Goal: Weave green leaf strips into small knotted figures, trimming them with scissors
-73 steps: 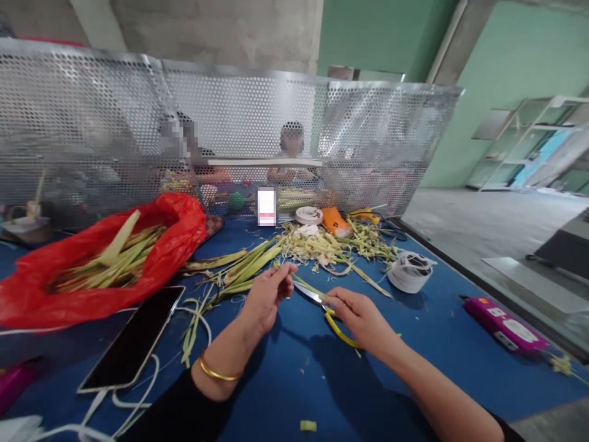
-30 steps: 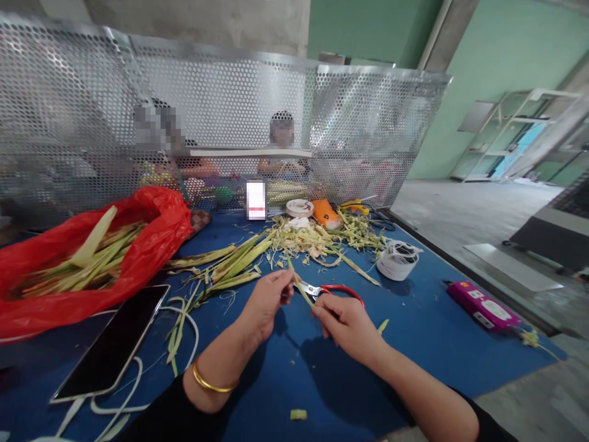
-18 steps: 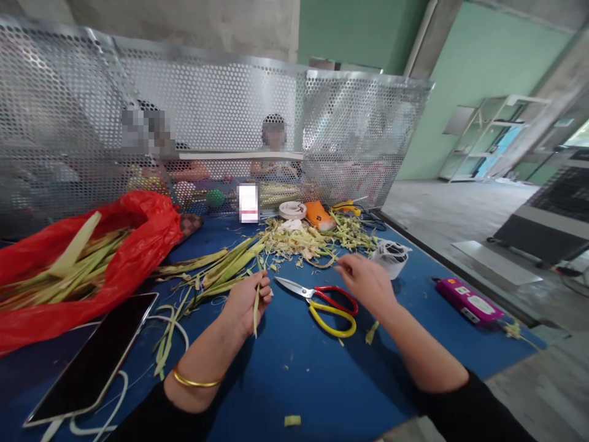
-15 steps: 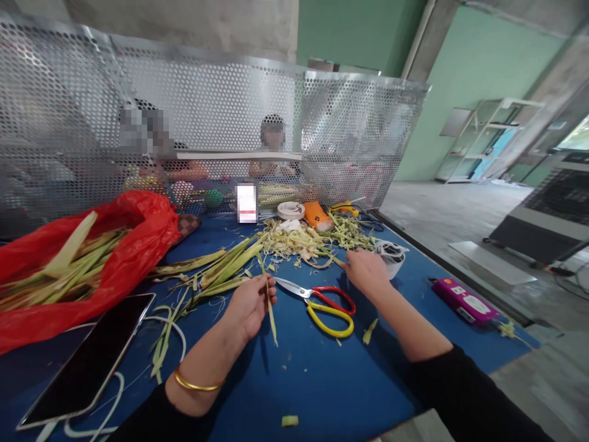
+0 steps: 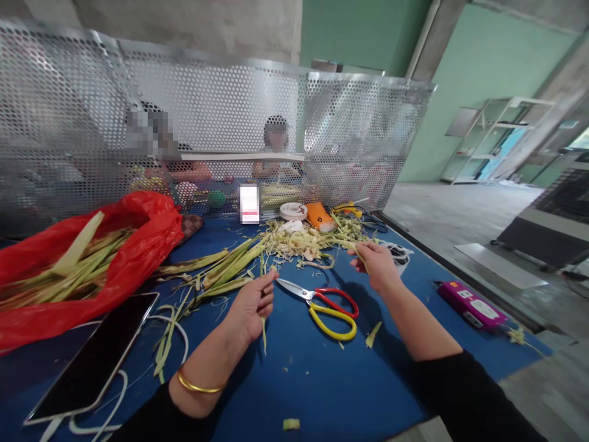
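My left hand [image 5: 252,305] is closed on a narrow pale-green corn husk strip [image 5: 264,337], whose lower end hangs below the fingers. At the right, my right hand [image 5: 375,263] pinches another thin corn husk strip [image 5: 344,244], held just above the table beside the trimmings. Between the hands lies a pair of scissors [image 5: 317,302] with one red and one yellow handle, its blades pointing toward my left fingertips. Long husk leaves [image 5: 232,264] are spread behind my left hand. A heap of shredded trimmings [image 5: 299,239] sits beyond the scissors.
A red plastic bag [image 5: 159,215] of husks and a dark-screened tablet [image 5: 94,362] with a white cable are on the left. Tape [image 5: 293,212] and an orange packet [image 5: 321,217] lie behind; a purple box [image 5: 469,304] is at right. Perforated metal panels [image 5: 239,104] separate people opposite.
My right hand has lifted slightly from the edge of the trimmings, with a thin strip in its fingers. My left fingers have closed further, and the hanging strip has shifted.
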`<move>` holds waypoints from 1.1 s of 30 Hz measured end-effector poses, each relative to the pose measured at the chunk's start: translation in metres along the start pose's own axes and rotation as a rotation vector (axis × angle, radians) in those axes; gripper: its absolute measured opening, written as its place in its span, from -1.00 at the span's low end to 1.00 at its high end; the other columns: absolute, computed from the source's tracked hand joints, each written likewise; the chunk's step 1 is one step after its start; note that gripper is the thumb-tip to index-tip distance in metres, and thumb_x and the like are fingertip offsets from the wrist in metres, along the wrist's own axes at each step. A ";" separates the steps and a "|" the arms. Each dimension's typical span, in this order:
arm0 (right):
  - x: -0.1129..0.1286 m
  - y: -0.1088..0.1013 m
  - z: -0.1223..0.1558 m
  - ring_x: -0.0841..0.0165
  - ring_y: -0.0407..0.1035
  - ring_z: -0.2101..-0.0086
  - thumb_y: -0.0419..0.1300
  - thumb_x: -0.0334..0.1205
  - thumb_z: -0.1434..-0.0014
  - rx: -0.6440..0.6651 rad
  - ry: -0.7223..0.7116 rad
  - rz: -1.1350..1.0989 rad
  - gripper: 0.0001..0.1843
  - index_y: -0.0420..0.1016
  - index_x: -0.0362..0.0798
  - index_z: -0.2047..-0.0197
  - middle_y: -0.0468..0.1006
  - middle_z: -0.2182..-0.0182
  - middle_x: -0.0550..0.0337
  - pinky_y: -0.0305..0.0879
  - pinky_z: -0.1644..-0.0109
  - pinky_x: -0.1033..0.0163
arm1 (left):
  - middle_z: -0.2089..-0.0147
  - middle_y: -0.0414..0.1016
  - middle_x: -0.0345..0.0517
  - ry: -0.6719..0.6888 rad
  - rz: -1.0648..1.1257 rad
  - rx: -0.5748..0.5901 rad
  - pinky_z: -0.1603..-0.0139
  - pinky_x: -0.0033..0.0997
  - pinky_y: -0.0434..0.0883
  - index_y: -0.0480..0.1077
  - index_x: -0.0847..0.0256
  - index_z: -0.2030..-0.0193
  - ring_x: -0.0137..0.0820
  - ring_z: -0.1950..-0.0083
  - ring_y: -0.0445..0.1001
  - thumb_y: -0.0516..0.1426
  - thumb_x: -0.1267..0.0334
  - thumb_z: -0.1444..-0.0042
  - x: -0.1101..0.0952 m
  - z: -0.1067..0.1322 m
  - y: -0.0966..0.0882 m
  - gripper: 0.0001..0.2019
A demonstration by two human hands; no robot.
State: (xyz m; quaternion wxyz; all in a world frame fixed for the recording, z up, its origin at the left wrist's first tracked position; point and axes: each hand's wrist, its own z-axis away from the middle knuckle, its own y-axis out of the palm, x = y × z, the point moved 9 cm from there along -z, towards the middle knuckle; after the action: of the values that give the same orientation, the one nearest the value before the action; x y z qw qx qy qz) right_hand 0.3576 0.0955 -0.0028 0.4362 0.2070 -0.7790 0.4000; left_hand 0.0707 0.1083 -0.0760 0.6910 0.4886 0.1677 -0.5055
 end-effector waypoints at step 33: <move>0.078 0.065 0.064 0.15 0.43 0.11 0.12 -0.06 -0.21 0.322 -0.470 0.051 -0.74 0.54 -0.02 0.17 0.59 0.16 0.05 0.29 0.00 0.08 | 0.49 0.42 -0.24 0.384 -0.098 -0.105 0.70 -0.58 -0.24 0.50 0.35 0.42 -0.77 0.74 -0.05 0.38 0.18 0.28 -0.038 0.012 -0.003 -0.69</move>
State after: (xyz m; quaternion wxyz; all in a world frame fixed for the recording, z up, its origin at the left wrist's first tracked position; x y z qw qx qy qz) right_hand 0.2394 0.0842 0.0152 0.1951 0.3409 -0.7902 0.4705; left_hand 0.0486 0.1187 -0.0445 0.6455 0.5305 0.3463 -0.4266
